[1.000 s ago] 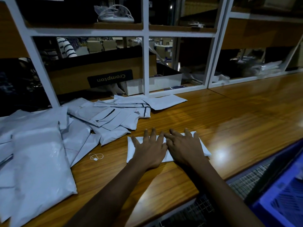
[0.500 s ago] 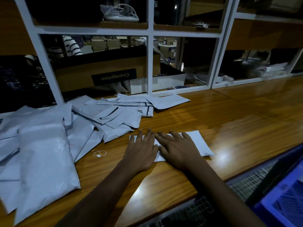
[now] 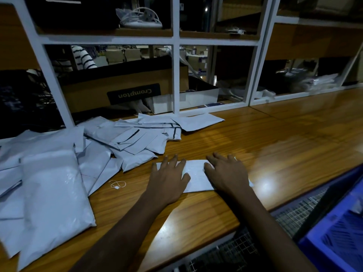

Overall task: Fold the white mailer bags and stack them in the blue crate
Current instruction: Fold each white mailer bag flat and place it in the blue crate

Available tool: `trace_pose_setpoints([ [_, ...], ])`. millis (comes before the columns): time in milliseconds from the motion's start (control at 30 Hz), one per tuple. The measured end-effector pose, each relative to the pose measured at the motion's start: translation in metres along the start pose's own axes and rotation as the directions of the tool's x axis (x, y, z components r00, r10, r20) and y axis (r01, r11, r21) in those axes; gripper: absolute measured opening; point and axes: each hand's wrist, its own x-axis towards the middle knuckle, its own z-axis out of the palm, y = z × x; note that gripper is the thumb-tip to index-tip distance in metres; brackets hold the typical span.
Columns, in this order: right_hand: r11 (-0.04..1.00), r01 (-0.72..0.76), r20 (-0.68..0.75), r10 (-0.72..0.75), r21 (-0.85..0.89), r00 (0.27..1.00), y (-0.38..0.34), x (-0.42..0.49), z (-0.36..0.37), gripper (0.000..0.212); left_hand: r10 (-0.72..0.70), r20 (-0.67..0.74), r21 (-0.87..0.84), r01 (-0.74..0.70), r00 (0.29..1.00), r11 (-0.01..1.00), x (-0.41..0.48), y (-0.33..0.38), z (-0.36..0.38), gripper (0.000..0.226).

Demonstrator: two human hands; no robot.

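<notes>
A folded white mailer bag (image 3: 196, 176) lies flat on the wooden counter (image 3: 275, 150) in front of me. My left hand (image 3: 169, 177) presses its left end with straight, spread fingers. My right hand (image 3: 227, 173) presses its right end the same way, and a strip of bag shows between the two hands. A loose heap of white mailer bags (image 3: 133, 138) spreads over the counter's left side. The blue crate (image 3: 337, 238) sits low at the bottom right, below the counter's edge.
A large stuffed white bag (image 3: 53, 197) lies at the near left. A small loop of white string (image 3: 117, 184) rests beside the heap. White shelf frames (image 3: 175, 75) with a cardboard box (image 3: 125, 89) rise behind the counter. Wire mesh (image 3: 231, 250) runs under its front edge.
Both hands have slid apart along the folded bag, the left one toward its left end and the right one toward its right end.
</notes>
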Motion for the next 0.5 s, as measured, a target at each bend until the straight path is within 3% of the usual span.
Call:
trace_pose_setpoints([
  [133, 0.995, 0.043, 0.041, -0.039, -0.091, 0.998, 0.001, 0.004, 0.005, 0.09, 0.063, -0.144, 0.0, -0.063, 0.988, 0.998, 0.006, 0.023, -0.005, 0.047],
  [233, 0.98, 0.108, 0.041, -0.103, -0.166, 0.994, 0.007, 0.003, 0.004, 0.079, 0.121, -0.2, -0.101, -0.144, 0.972, 0.984, 0.018, 0.05, -0.004, 0.033],
  [333, 0.987, 0.097, -0.034, -0.102, -0.129, 0.994, 0.01, -0.006, 0.004, 0.052, 0.17, -0.111, -0.019, -0.173, 0.979, 0.985, 0.027, 0.057, 0.007, 0.054],
  [400, 0.992, 0.019, -0.012, -0.02, -0.122, 1.0, 0.009, -0.006, 0.002, 0.041, 0.191, -0.002, 0.086, -0.191, 0.982, 0.978, 0.032, 0.053, 0.01, 0.073],
  [500, 0.998, 0.006, 0.043, -0.003, -0.07, 0.999, 0.007, -0.003, 0.001, 0.044, 0.172, 0.054, 0.106, -0.177, 0.984, 0.978, 0.035, 0.051, 0.009, 0.07],
])
